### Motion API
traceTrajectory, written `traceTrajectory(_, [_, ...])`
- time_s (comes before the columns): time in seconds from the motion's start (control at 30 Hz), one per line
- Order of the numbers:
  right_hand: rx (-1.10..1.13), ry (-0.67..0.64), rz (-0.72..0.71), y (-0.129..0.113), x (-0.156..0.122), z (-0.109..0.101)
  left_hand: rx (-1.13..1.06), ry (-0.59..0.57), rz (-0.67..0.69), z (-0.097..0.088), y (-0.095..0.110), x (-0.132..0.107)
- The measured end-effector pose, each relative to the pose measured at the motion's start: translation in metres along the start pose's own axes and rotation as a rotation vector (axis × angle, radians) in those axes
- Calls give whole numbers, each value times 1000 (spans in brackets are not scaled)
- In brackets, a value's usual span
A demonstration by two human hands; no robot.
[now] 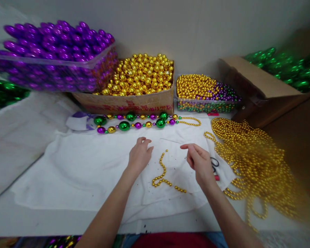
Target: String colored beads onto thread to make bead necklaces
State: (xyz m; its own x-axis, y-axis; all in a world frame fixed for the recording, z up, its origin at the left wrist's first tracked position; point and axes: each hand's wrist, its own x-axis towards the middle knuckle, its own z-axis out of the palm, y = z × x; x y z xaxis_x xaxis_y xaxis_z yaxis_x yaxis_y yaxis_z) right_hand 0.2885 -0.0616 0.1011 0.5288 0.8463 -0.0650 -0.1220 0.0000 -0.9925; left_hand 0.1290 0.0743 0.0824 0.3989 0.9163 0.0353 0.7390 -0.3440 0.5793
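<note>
My right hand [199, 161] pinches one end of a thin needle-like rod [170, 140] between thumb and forefinger. The rod points left across the white cloth [74, 172]. Facing its tip, my left hand [141, 153] has bent fingers set apart and holds nothing I can see. Between my forearms lies a short curved strand of gold beads [163, 170], with a smaller piece of gold bead strand [180, 189] just beyond its end. Black scissor-like handles [215, 162] and a small red object [217, 177] show partly behind my right wrist.
Behind the hands lies a necklace [124, 126] of green, purple and gold beads. Purple beads fill a clear bin [93, 63], gold ones a cardboard box [144, 103], mixed small ones a plastic tub [209, 104]. Gold bead strands [250, 155] heap at right beside another box [260, 77].
</note>
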Motion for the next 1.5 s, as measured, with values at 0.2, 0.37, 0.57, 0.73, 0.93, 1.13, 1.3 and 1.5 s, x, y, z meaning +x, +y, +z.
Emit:
traceTrajectory(0.2, [-225,-65,51,27,-4,28,-888,-301,-95,25,43,-23])
traceTrajectory(0.37, [-354,-68,51,42,-6,30,-1178,-229,-264,41,57,-27])
traceTrajectory(0.57, [-469,-133,63,50,-5,27,-1323,-376,-342,37,50,-24])
traceTrajectory(0.73, [-466,-169,70,57,-5,28,-1385,-375,-400,39,53,-29])
traceTrajectory(0.93, [-467,-200,65,70,-13,31,-1358,-316,-456,48,58,-36])
traceTrajectory(1.13, [-625,-247,-78,55,2,-11,-1414,-212,-410,36,53,-35])
traceTrajectory(1.3, [-902,-27,-182,45,52,-75,-1337,-268,-382,28,48,-33])
traceTrajectory(1.5, [-1050,-93,-271,55,75,-89,-1232,-303,-369,31,54,-36])
